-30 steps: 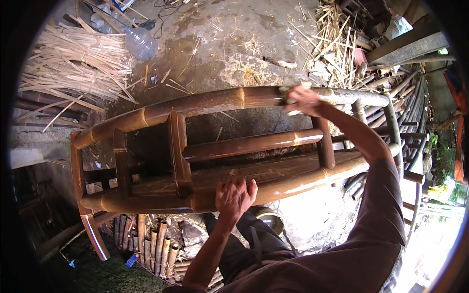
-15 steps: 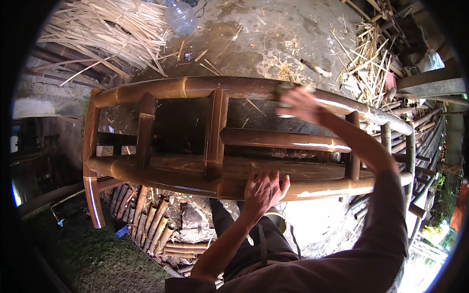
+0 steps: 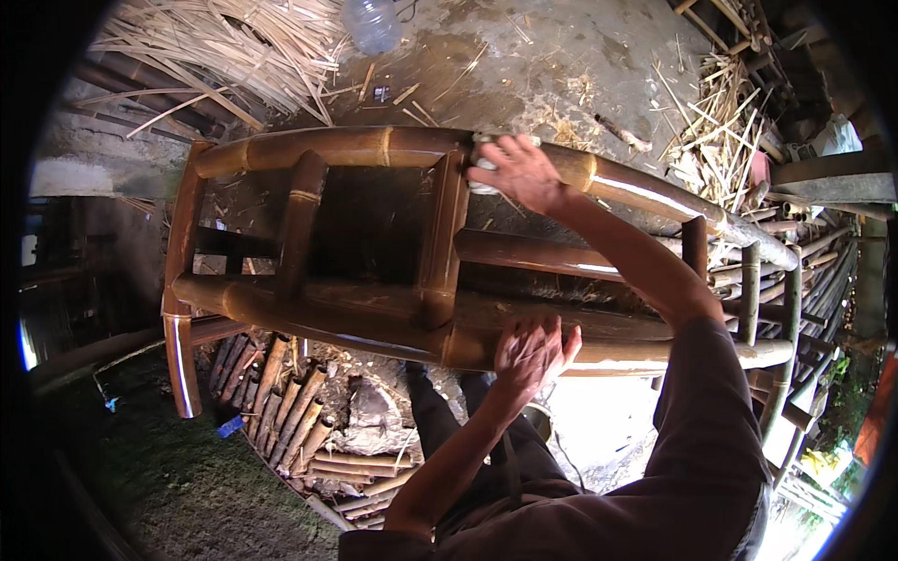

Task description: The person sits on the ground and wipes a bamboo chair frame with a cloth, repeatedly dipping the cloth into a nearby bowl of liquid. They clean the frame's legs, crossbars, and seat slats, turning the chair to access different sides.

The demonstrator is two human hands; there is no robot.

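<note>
A brown, glossy bamboo frame point(image 3: 313, 234), built like a bench or rack, lies across in front of me. My right hand point(image 3: 524, 173) presses a pale, crumpled rag point(image 3: 484, 178) onto its far rail point(image 3: 374, 147), just right of the middle crosspiece point(image 3: 441, 238). Part of the rag is hidden beneath the palm. My left hand point(image 3: 535, 353) lies on the near rail point(image 3: 327, 338), fingers stretched out and nothing held. Between the rails runs a shorter bamboo bar point(image 3: 538, 254).
Split bamboo strips point(image 3: 220, 56) are heaped at the far left, by a clear plastic jug point(image 3: 372, 23). More scraps point(image 3: 716, 140) lie at the far right. Cut bamboo tubes point(image 3: 285, 402) are piled below the frame, and long dark poles point(image 3: 828, 290) are stacked at right.
My right hand has slid left along the far rail with the rag, closer to the middle crosspiece. The left hand stays on the near rail. The whole view has shifted slightly.
</note>
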